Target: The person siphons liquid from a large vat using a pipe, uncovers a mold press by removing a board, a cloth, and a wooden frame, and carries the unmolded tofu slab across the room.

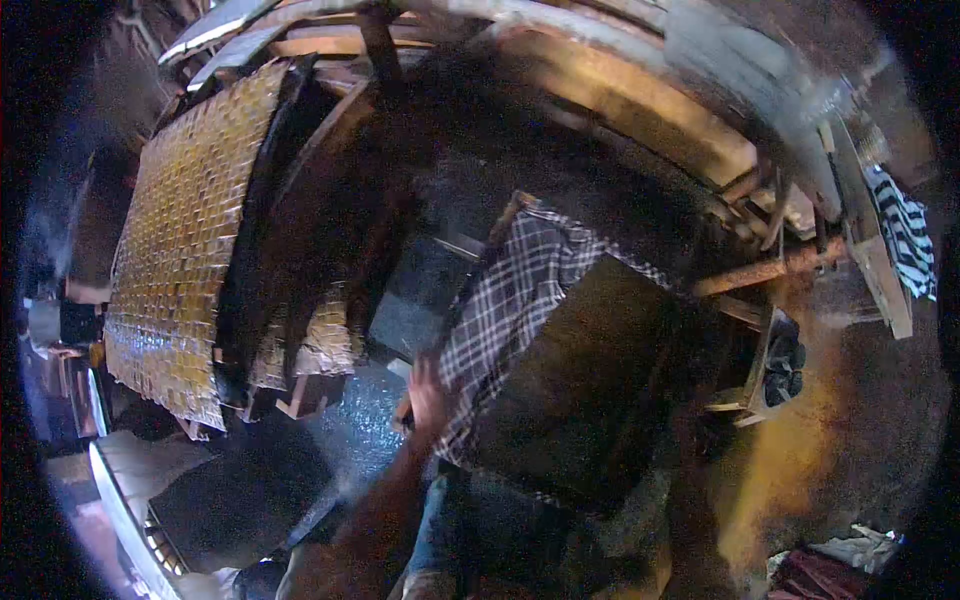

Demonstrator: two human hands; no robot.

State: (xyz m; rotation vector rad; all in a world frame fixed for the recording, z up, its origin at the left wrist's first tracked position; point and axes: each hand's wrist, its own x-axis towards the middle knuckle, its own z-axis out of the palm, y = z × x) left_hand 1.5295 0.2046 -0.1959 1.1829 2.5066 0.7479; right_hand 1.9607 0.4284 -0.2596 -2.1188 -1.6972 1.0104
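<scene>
A flat, dark panel (580, 385) lies in front of me, tilted in view. Dark checked cloth (510, 300) with white lines runs along its left and far edges. My left hand (428, 398) is at the left edge of the checked cloth, its fingers stretched out, though blurred. Whether it presses on the cloth or only rests beside it, I cannot tell. My right arm (692, 490) reaches up along the panel's right side. Deep shadow hides the fingers of that hand.
A woven mat panel (190, 250) stands at the left. Wooden beams (640, 100) cross the far side. At the right are a wooden post (770, 270), a striped cloth (903, 235) and a small wooden seat (765, 370) with dark items. Dark red cloth (825, 575) lies lower right.
</scene>
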